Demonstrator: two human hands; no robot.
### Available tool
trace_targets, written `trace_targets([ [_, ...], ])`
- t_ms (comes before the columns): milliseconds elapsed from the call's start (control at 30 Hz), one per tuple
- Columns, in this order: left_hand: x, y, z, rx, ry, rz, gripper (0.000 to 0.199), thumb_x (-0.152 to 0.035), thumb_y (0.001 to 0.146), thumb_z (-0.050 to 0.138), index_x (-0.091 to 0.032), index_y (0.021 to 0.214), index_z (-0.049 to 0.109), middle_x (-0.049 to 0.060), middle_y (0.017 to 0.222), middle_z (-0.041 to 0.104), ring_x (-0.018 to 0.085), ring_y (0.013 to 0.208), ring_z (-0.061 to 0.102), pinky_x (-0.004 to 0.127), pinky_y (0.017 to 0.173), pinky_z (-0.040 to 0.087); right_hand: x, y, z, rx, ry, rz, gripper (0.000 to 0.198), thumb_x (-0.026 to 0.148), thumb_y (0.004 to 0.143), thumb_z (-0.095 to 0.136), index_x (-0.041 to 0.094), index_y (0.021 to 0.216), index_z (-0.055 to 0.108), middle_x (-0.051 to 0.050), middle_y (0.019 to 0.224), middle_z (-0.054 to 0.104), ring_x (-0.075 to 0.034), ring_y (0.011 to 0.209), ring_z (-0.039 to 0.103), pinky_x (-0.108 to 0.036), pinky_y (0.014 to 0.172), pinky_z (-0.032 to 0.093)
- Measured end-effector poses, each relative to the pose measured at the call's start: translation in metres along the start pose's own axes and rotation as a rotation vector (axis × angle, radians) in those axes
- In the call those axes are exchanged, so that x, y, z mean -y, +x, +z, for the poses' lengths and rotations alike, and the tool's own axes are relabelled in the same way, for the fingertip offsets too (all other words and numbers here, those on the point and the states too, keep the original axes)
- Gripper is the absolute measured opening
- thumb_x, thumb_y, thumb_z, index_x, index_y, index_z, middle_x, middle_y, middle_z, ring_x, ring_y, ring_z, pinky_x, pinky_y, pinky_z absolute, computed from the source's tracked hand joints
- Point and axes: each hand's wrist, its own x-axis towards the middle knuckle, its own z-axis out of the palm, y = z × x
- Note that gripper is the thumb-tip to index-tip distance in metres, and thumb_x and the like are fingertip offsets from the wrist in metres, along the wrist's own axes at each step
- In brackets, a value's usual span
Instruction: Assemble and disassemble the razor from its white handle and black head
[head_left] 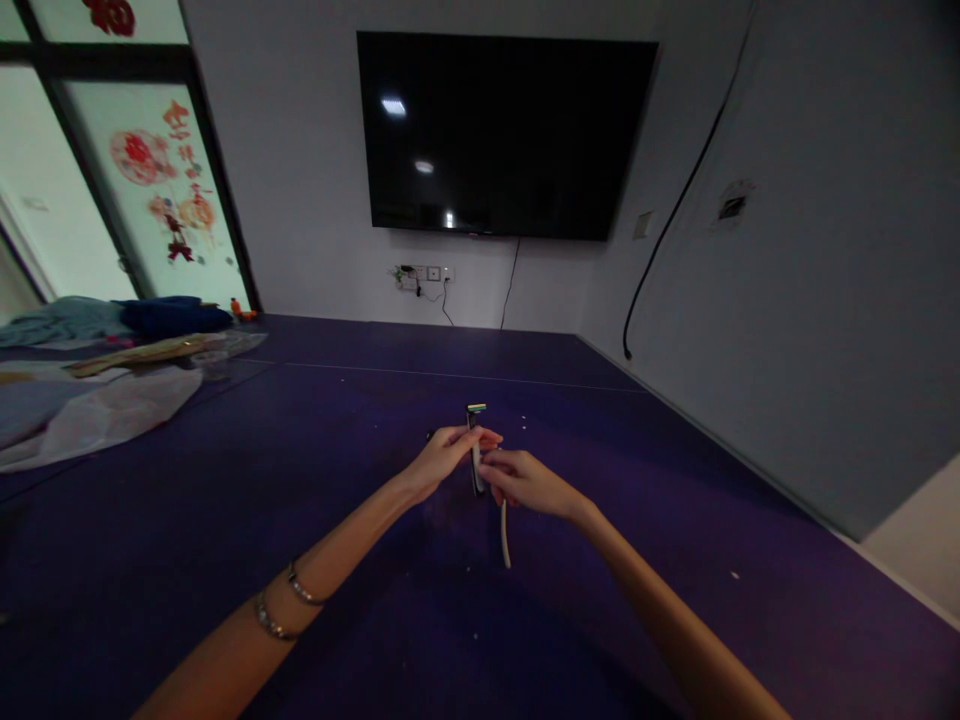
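Before me, a razor (pixel 477 468) with a pale handle stands roughly upright, its head with a yellow-green strip at the top. My left hand (pixel 448 452) is closed around the upper handle, just below the head. My right hand (pixel 531 482) is closed, with thumb and fingertips against the lower handle. A thin cream-coloured cord (pixel 505 540) hangs down from under the right fingers; its upper end is hidden by that hand. A small dark thing (pixel 430 436) shows behind the left wrist, too little of it to name.
The purple floor surface (pixel 337 600) bears small white scraps (pixel 734 575). Plastic sheeting (pixel 105 415) and blue cloth (pixel 176 315) lie at the left. A television (pixel 510 135) hangs on the far wall above sockets (pixel 433 273). A black cable (pixel 679 205) runs down the right wall.
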Motion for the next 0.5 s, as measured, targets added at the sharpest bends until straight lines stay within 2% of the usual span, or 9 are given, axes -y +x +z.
trace_targets([
  [200,-0.001,0.0,0.003,0.029,-0.07,-0.035,0.04,-0.046,0.081,0.051,-0.011,0.095,0.065,0.013,0.105,0.065,0.021,0.101,0.059,0.034,0.09,0.043,0.002,0.004,0.014,0.003,0.069,-0.026,0.028,0.042,0.086,0.043,0.017,0.076,0.052,0.006,0.051,0.045,-0.008,0.045,0.043,-0.019,0.044,0.034],
  [300,0.003,0.002,-0.001,0.041,-0.057,-0.045,0.042,-0.048,0.081,0.05,-0.012,0.098,0.064,0.014,0.11,0.063,0.021,0.102,0.058,0.033,0.089,0.043,0.0,0.006,0.015,-0.045,0.074,-0.013,0.03,0.043,0.085,0.044,0.017,0.072,0.051,0.006,0.051,0.042,-0.007,0.045,0.039,-0.019,0.043,0.03],
  [400,0.012,0.005,-0.016,0.057,0.075,-0.091,0.044,-0.049,0.079,0.052,-0.014,0.104,0.063,0.013,0.115,0.06,0.02,0.104,0.056,0.03,0.083,0.043,-0.007,0.01,0.015,-0.179,-0.003,0.036,0.034,0.043,0.083,0.044,0.016,0.062,0.051,0.006,0.051,0.038,-0.007,0.045,0.035,-0.02,0.043,0.026],
  [500,0.026,0.01,-0.04,0.041,0.287,-0.168,0.043,-0.048,0.07,0.061,-0.017,0.1,0.065,0.008,0.104,0.065,0.018,0.094,0.058,0.024,0.069,0.044,-0.022,0.014,0.014,-0.31,-0.158,0.155,0.037,0.04,0.08,0.046,0.016,0.052,0.05,0.004,0.048,0.037,-0.008,0.046,0.035,-0.021,0.044,0.024],
])
